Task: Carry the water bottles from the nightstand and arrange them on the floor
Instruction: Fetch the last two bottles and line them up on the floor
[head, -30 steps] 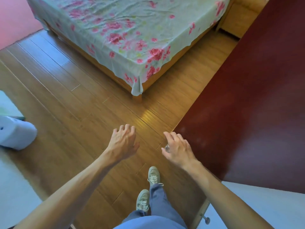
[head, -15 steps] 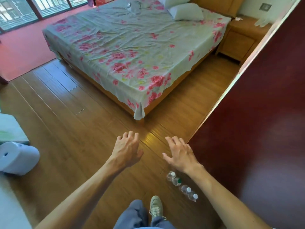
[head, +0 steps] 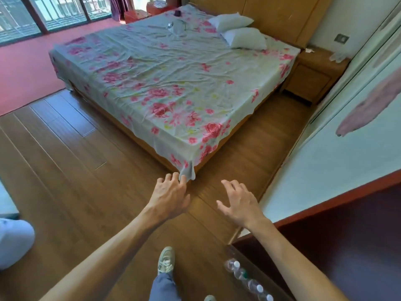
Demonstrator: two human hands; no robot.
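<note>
Several clear water bottles (head: 247, 279) with white and green caps stand in a row on the wooden floor (head: 86, 192), along the dark red cabinet at the bottom right. My left hand (head: 171, 196) and my right hand (head: 238, 203) are stretched out in front of me over the floor, fingers loosely spread, holding nothing. The wooden nightstand (head: 312, 77) stands far off beside the bed, at the upper right; a clear, crumpled thing (head: 337, 56) lies on its top. Whether it is a bottle I cannot tell.
A bed (head: 173, 83) with a flowered sheet and two pillows fills the middle. A dark red cabinet (head: 347, 246) is on my right and a white wardrobe (head: 351, 127) beyond it. A narrow floor aisle runs between bed and wardrobe. A white object (head: 13, 242) lies at left.
The view has lifted from the floor toward the bed and nightstand. The bottles have slid from under my right hand to the bottom right. Both hands stay empty.
</note>
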